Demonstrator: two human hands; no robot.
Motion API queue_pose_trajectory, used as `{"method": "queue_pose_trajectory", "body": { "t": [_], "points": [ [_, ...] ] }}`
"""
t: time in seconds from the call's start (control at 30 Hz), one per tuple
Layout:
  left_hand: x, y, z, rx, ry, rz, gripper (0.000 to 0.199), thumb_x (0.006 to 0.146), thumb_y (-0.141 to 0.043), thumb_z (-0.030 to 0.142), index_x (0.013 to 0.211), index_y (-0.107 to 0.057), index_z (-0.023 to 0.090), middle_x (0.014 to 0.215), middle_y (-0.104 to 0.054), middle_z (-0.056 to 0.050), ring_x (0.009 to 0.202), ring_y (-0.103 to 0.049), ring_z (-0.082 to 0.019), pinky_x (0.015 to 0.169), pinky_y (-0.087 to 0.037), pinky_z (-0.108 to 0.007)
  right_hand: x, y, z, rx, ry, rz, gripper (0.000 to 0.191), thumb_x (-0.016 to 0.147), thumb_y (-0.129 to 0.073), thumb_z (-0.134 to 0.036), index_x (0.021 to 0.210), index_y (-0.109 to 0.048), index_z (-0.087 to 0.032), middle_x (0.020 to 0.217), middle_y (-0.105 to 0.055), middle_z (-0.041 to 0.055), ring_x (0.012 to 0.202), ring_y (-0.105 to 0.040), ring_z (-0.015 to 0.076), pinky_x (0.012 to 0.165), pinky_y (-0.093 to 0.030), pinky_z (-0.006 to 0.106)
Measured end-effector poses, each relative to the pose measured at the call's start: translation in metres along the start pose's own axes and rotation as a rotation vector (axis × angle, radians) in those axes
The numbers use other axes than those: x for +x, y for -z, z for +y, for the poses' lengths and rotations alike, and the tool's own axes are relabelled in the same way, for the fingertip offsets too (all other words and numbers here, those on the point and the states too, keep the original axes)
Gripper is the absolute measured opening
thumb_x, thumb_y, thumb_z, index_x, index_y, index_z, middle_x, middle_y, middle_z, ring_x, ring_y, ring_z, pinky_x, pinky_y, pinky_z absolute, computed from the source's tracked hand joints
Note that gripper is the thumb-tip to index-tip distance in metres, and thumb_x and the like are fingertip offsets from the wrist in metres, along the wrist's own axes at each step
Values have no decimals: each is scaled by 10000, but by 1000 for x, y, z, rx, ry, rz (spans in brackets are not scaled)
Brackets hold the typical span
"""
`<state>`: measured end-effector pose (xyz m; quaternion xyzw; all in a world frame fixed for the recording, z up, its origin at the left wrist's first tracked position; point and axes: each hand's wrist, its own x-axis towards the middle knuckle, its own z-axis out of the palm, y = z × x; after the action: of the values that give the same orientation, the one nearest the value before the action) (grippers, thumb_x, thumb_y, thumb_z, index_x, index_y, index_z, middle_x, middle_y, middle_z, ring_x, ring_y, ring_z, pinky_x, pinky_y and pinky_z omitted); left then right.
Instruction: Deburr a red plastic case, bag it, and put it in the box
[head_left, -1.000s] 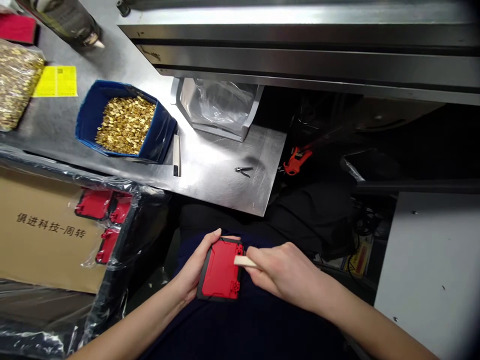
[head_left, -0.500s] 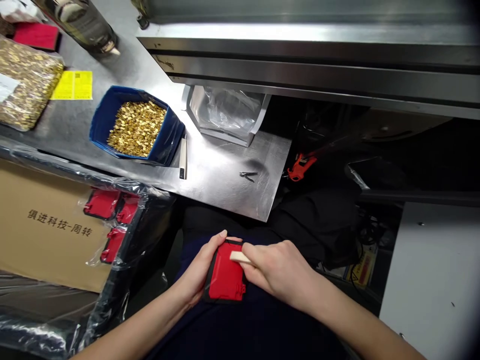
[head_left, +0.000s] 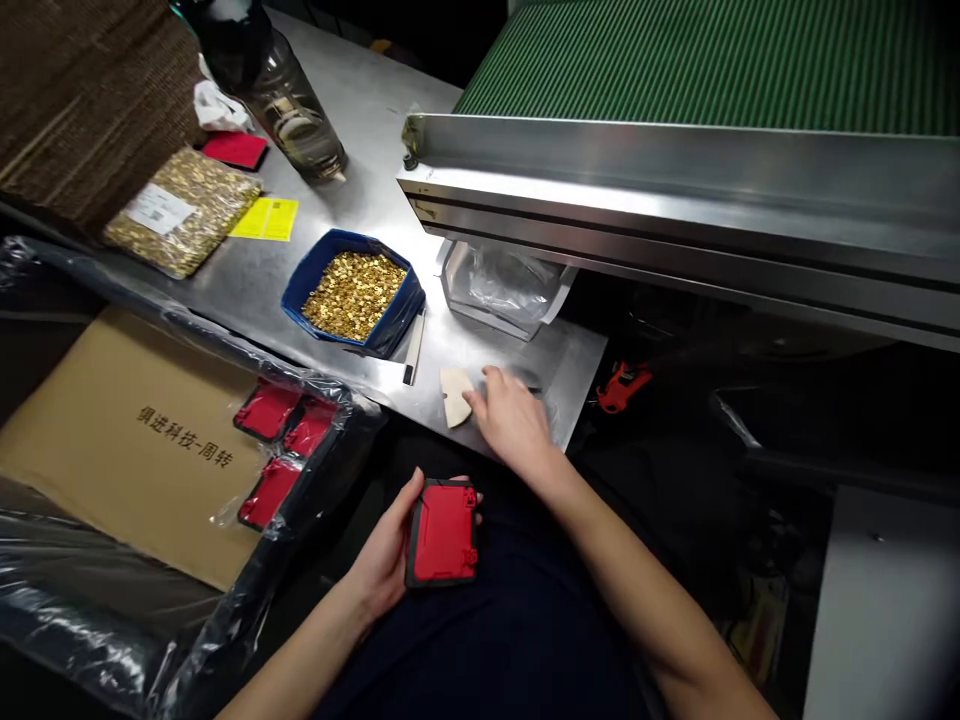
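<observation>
My left hand (head_left: 386, 550) is closed around the edge of a red plastic part with a black border (head_left: 444, 530), holding it over my lap with its red face up. Small red hinge-like details run along its right side. On the metal bench lies a cream, wedge-shaped flat piece (head_left: 454, 398). Just to its right, my right hand (head_left: 514, 415) is low over the bench, fingers apart, the thumb tip close to the piece's edge. Whether thumb and piece touch I cannot tell. A dark tool beyond the fingers is mostly hidden by this hand.
A blue bin (head_left: 420, 290) of small brass pieces stands beside a white-handled tool (head_left: 414, 348). Behind are a grey bin (head_left: 491, 322) with clear plastic and a conveyor's metal edge (head_left: 637, 200). Several red parts (head_left: 271, 410) lie on cardboard (head_left: 150, 380) at left.
My right hand has moved from the red part up to the bench, and the cream piece it held now lies there. My left hand still holds the part. The view has shifted.
</observation>
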<state>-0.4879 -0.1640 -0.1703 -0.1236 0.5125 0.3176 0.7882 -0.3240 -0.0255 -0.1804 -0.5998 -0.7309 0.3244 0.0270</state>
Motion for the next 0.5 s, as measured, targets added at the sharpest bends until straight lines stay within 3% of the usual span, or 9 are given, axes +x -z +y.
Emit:
{"method": "queue_pose_trajectory", "body": {
  "t": [0.07, 0.13, 0.23, 0.33, 0.4, 0.5],
  "points": [
    [-2, 6, 2, -18, -22, -37, 552, 989, -569, 449, 1386, -588, 67, 1269, -738, -219, 1052, -755, -293, 888, -618, -366, -5, 11, 25, -133, -29, 71, 420, 1091, -331, -433, 1401, -513, -216, 1322, -645, 137, 1196, -603, 273, 902, -486, 355],
    [-2, 11, 4, -25, -39, -72, 557, 982, -584, 406, 1431, -549, 77, 1314, -715, -218, 1078, -748, -280, 896, -607, -337, -18, 28, 68, -391, -96, 121, 423, 1101, -247, -378, 1391, -536, -270, 1295, -656, 112, 1136, -625, 242, 855, -498, 327],
    [4, 17, 5, -3, -75, -153, 625, 969, -594, 388, 1516, -445, 126, 1345, -695, -224, 1119, -733, -309, 927, -591, -376, -30, 51, 144, -556, -203, 81, 425, 1053, -303, -245, 1364, -584, -177, 1213, -676, 202, 1083, -624, 320, 762, -488, 370],
    [14, 20, 4, 41, -103, -232, 659, 971, -579, 402, 1550, -368, 169, 1327, -697, -240, 1118, -730, -355, 962, -568, -464, -26, 58, 204, -646, -144, -33, 494, 987, -342, -109, 1437, -543, -132, 1271, -651, 251, 1135, -585, 340, 835, -458, 420],
    [18, 20, 2, 48, -93, -264, 643, 977, -563, 428, 1533, -379, 162, 1335, -687, -251, 1115, -729, -364, 968, -560, -481, -17, 56, 227, -678, -56, -113, 537, 967, -357, -61, 1468, -527, -158, 1294, -652, 229, 1147, -577, 312, 901, -423, 423],
    [22, 20, 1, 42, -59, -285, 642, 987, -542, 488, 1516, -399, 153, 1355, -673, -256, 1122, -725, -355, 962, -560, -464, -4, 52, 241, -713, 54, -173, 521, 980, -344, -41, 1461, -529, -117, 1282, -659, 228, 1156, -566, 295, 945, -379, 416]
  ]
}}
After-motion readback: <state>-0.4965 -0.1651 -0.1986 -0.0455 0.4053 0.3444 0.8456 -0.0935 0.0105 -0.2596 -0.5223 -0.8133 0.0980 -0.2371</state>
